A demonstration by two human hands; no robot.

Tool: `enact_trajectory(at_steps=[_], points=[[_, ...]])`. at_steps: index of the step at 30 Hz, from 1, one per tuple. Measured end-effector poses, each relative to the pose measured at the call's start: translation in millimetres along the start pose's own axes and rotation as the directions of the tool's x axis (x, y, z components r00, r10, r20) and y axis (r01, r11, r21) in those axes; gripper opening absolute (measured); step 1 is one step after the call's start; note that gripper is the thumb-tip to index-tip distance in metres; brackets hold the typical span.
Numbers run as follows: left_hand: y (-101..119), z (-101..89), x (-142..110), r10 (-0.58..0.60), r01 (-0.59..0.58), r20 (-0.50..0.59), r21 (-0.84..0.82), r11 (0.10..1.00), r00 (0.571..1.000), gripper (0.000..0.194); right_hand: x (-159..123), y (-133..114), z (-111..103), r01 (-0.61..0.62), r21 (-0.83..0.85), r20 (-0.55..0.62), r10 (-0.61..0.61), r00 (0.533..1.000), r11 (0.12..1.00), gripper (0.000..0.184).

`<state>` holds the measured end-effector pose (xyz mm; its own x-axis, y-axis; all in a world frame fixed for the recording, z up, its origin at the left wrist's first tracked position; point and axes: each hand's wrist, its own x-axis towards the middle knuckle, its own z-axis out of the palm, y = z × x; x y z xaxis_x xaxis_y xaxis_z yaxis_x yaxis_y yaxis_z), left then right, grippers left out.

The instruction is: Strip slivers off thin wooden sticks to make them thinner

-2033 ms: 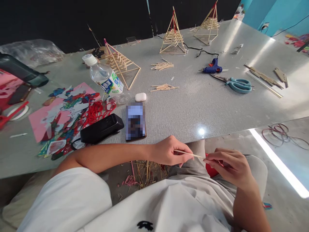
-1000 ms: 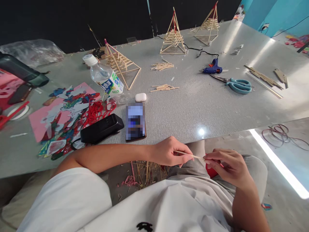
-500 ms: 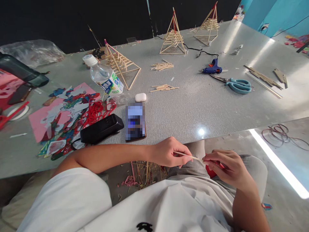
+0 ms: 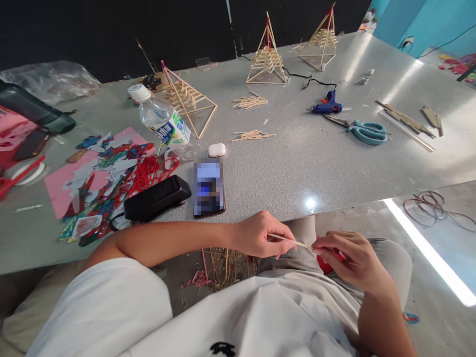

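Note:
A thin wooden stick spans the gap between my two hands, over my lap just off the table's front edge. My left hand pinches it between thumb and fingers, with one end running back inside the hand. At the other end, the thumb and fingertips of my right hand close on the stick's tip, which they partly hide. Something red shows behind my right fingers; I cannot tell what it is.
On the grey table are a phone, a black case-like object, a bottle, scissors, a glue gun, small stick piles and several stick pyramids. Sticks and scraps lie below the table edge.

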<state>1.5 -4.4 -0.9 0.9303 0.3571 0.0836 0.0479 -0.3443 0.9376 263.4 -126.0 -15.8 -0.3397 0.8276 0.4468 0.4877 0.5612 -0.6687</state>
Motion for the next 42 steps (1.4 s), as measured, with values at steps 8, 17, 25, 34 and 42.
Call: enact_trajectory(at_steps=[8, 17, 25, 34, 42], points=[[-0.8, 1.0, 0.7, 0.021, -0.021, -0.010, 0.010, 1.000, 1.000, 0.025, 0.9, -1.3, -1.2, 0.010, -0.019, 0.009, -0.009, 1.000, 1.000, 0.011], [-1.1, 0.5, 0.4, 0.017, -0.017, -0.010, 0.012, 1.000, 1.000, 0.027, 2.3, -2.7, -1.2, 0.004, -0.032, 0.005, -0.004, 1.000, 0.999, 0.010], [-1.1, 1.0, 0.0, -0.003, 0.003, -0.005, -0.010, 1.000, 1.000, 0.027, 0.9, -1.9, 0.4, -0.037, -0.043, -0.005, 0.037, 0.999, 0.998, 0.007], [-0.3, 0.9, 0.8, 0.007, -0.007, -0.009, -0.012, 1.000, 1.000, 0.026, -0.4, -1.4, 0.8, -0.068, -0.031, 0.001, 0.068, 0.998, 0.997, 0.006], [-0.4, 0.7, 0.3, -0.001, 0.001, -0.007, -0.001, 1.000, 1.000, 0.025, -0.8, -0.6, 0.8, -0.052, -0.033, -0.004, 0.052, 0.999, 0.998, 0.007]])
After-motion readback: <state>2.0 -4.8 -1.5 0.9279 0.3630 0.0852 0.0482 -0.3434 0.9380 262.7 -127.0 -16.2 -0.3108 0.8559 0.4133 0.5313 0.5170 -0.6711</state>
